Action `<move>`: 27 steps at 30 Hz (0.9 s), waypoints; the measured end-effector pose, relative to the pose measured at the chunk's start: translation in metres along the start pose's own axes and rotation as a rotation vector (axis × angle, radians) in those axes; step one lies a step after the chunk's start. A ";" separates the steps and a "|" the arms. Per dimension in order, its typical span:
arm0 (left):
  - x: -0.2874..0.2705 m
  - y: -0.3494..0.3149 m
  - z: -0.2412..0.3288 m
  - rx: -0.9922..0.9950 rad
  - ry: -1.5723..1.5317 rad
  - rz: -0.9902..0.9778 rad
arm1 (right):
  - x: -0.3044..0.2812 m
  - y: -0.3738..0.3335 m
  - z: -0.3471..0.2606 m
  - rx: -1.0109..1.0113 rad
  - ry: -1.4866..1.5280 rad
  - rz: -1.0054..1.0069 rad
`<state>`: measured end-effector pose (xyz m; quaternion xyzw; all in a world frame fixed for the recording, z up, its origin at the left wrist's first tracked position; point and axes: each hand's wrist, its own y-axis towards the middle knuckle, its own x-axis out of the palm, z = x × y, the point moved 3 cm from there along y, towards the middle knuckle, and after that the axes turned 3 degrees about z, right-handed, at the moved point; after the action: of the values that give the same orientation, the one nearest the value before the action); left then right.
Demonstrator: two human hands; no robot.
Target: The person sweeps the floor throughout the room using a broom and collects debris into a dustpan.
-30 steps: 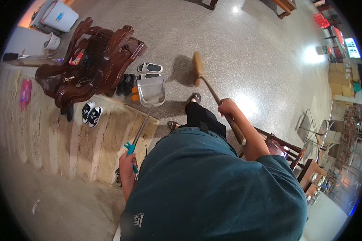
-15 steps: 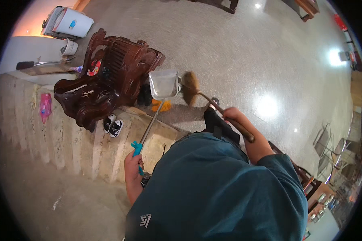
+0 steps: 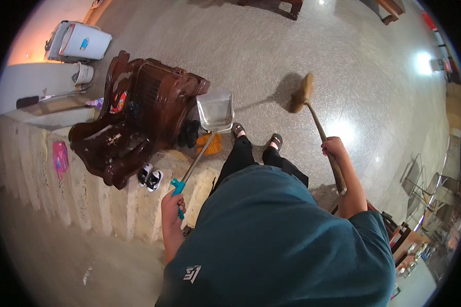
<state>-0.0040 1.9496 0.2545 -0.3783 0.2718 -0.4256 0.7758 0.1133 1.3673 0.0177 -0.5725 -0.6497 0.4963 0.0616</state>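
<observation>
My left hand (image 3: pixel 172 205) is closed round the teal grip of a long-handled dustpan (image 3: pixel 215 108). Its grey metal pan hangs out ahead, beside a carved dark wooden armchair (image 3: pixel 161 92). Orange slippers (image 3: pixel 210 145) lie partly behind the dustpan's handle. On the right, my right hand (image 3: pixel 334 147) grips the wooden handle of a broom (image 3: pixel 302 94), with the handle's end running back along my forearm. The broom's brown bristle head is out ahead over the speckled floor (image 3: pixel 251 56), its dark shadow to the left. Pan and broom head are well apart.
Steps (image 3: pixel 95 194) drop away at the left, with black-and-white shoes (image 3: pixel 150 177) on the edge near the armchair. A pink plastic bag (image 3: pixel 60 159) lies on the steps. Beyond stand a white bin (image 3: pixel 85 41) and a bucket (image 3: pixel 83 74). Wooden furniture legs (image 3: pixel 292 9) show at the far edge.
The broom has swung to the right, away from the dustpan, with my right hand moving right too. The dustpan stays held at the left. Both my sandalled feet now show.
</observation>
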 end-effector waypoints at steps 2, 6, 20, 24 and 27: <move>-0.002 0.026 0.006 -0.001 0.047 -0.005 | 0.012 -0.019 -0.031 0.044 0.155 -0.047; -0.001 0.058 0.030 -0.023 0.155 -0.001 | 0.048 -0.062 -0.124 0.021 0.346 -0.090; 0.011 0.093 0.096 0.280 1.026 -0.148 | 0.171 0.039 -0.183 0.152 0.649 -0.539; -0.002 0.110 0.091 0.349 1.000 -0.145 | 0.130 -0.011 -0.116 0.378 0.975 -0.443; 0.012 0.119 0.100 0.409 1.096 -0.176 | 0.089 -0.041 -0.078 0.503 0.945 -0.282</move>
<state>0.1301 2.0171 0.2123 0.0330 0.5129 -0.6654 0.5414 0.1061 1.4902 0.0425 -0.6079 -0.4833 0.3122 0.5471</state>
